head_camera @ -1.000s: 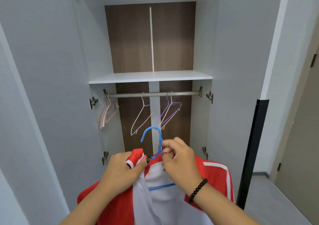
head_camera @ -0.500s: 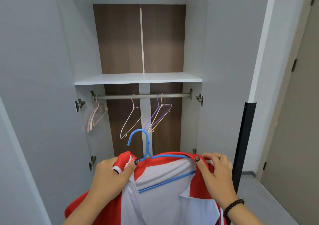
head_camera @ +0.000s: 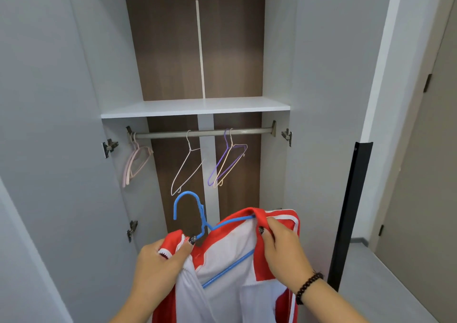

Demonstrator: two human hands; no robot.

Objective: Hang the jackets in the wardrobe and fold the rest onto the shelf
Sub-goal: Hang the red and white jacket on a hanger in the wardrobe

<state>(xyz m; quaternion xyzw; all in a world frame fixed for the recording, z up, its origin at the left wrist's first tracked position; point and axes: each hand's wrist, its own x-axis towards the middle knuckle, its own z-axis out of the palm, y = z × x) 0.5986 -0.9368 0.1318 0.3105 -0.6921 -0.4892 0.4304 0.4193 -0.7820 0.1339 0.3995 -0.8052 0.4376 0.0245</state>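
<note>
- Doors of the wardrobe (head_camera: 61, 124) stand swung wide, the left one filling that side of the view, which leaves the whole opening free for a loaded hanger to pass.
- Pink hangers (head_camera: 134, 164) are bunched at the far left end of the rail (head_camera: 202, 133), close to the side wall; a white hanger (head_camera: 186, 169) hangs near the middle, and a purple and cream pair (head_camera: 226, 161) just right of it. The rail looks free between these groups, likely room for the jacket.
- The left hand (head_camera: 160, 260) is closed around the red collar edge of the jacket (head_camera: 230, 256), thumb pressed over the fabric close to the neck of the blue hanger (head_camera: 197, 213). Gripping there appears to steady both garment and hanger together.
- The blue hanger sits inside the jacket, its hook standing clear above the collar, below the rail and in front of it. One arm runs under the right shoulder and the lower bar shows across the white lining, so the garment seems nearly seated.
- The right hand (head_camera: 279, 246) pinches the red shoulder fabric by the end of the hanger arm, apparently tugging it into place so that it will not slip off.
- The shelf (head_camera: 195, 108) above the rail is meant for the folded clothes.
- A dark vertical edge strip (head_camera: 346, 211) stands at the right, beside the right-hand door.
</note>
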